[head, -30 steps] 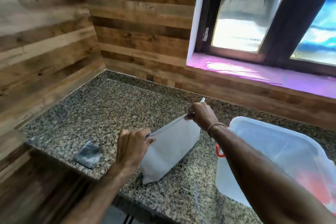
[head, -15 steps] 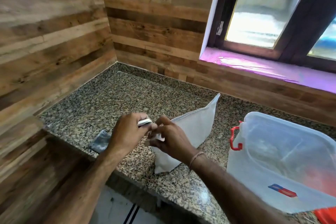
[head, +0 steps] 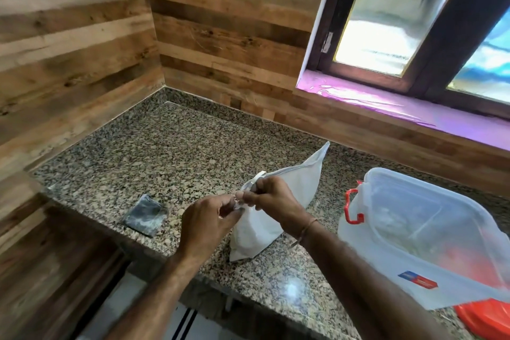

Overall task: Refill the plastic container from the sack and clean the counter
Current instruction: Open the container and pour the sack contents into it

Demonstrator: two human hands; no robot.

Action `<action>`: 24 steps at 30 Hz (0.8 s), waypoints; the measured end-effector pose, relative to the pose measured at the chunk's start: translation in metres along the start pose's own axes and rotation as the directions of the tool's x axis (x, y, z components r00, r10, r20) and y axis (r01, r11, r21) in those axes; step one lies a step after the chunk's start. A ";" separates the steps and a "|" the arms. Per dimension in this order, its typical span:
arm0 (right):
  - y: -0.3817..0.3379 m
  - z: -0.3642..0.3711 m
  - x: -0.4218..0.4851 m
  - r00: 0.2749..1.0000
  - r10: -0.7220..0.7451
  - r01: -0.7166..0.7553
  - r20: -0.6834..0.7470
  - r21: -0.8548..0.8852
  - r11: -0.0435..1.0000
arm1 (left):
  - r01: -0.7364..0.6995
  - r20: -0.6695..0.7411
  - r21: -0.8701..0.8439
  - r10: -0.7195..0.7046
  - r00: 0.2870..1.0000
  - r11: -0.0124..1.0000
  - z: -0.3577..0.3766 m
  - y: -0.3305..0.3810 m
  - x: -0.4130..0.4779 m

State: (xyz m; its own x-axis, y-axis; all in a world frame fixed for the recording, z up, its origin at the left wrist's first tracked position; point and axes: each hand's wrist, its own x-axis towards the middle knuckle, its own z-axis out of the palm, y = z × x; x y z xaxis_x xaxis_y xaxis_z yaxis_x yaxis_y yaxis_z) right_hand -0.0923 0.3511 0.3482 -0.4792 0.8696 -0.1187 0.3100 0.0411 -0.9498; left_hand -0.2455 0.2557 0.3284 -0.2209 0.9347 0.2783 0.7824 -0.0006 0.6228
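Observation:
A white sack [head: 292, 188] stands upright on the speckled granite counter [head: 154, 154], its top edge running up to a point at the back. My left hand [head: 205, 222] and my right hand [head: 271, 197] meet at the sack's near top corner, and both pinch the closure there. The translucent plastic container [head: 430, 240] with a red latch [head: 352, 207] stands on the counter to the right of the sack, its top open.
A small dark grey cloth or packet [head: 145, 215] lies near the counter's front edge at the left. Something red [head: 488, 317] lies at the container's lower right. Wood-plank walls close the corner, and a window with a purple sill [head: 414, 110] sits behind.
A second ago my hands held the sack's top stretched apart at both ends. My right hand came down to the near corner, and both hands now work at that one spot.

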 end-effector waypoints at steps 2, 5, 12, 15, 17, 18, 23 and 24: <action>-0.003 -0.010 0.001 0.998 0.003 -0.007 -0.068 -0.056 0.998 | -0.034 0.011 0.014 0.034 0.999 0.999 0.000 -0.003 0.000; -0.001 -0.057 0.012 0.953 0.010 -0.043 -0.302 -0.102 0.994 | -0.058 0.093 0.063 0.052 0.994 0.996 -0.009 -0.017 -0.001; 0.006 -0.100 0.036 0.902 0.048 -0.155 -0.430 -0.219 0.963 | -0.231 0.363 0.372 0.088 0.928 0.899 -0.001 0.034 0.052; 0.006 -0.102 0.047 0.902 0.000 -0.149 -0.432 -0.311 0.939 | -0.274 0.379 0.513 0.072 0.923 0.813 0.031 0.065 0.084; 0.008 -0.116 0.053 0.890 -0.017 -0.150 -0.455 -0.329 0.932 | -0.306 0.365 0.523 0.115 0.924 0.795 0.039 0.071 0.096; 0.010 -0.126 0.057 0.881 -0.012 -0.160 -0.474 -0.320 0.934 | -0.315 0.358 0.504 0.138 0.923 0.804 0.039 0.069 0.097; 0.026 -0.191 0.085 0.773 0.087 -0.257 -0.628 -0.185 0.949 | -0.285 0.321 0.397 0.159 0.934 0.872 0.029 0.045 0.095; 0.030 -0.201 0.091 0.754 0.110 -0.293 -0.648 -0.182 0.939 | -0.276 0.314 0.394 0.154 0.937 0.877 0.026 0.041 0.095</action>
State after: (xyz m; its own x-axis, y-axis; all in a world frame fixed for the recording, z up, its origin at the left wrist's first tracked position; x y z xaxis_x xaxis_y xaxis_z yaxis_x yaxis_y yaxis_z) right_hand 0.0383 0.5303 0.3667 0.2048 0.9788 -0.0065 0.5804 -0.1268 -0.8044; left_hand -0.2190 0.3541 0.3614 0.0961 0.9873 0.1267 0.9763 -0.1183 0.1813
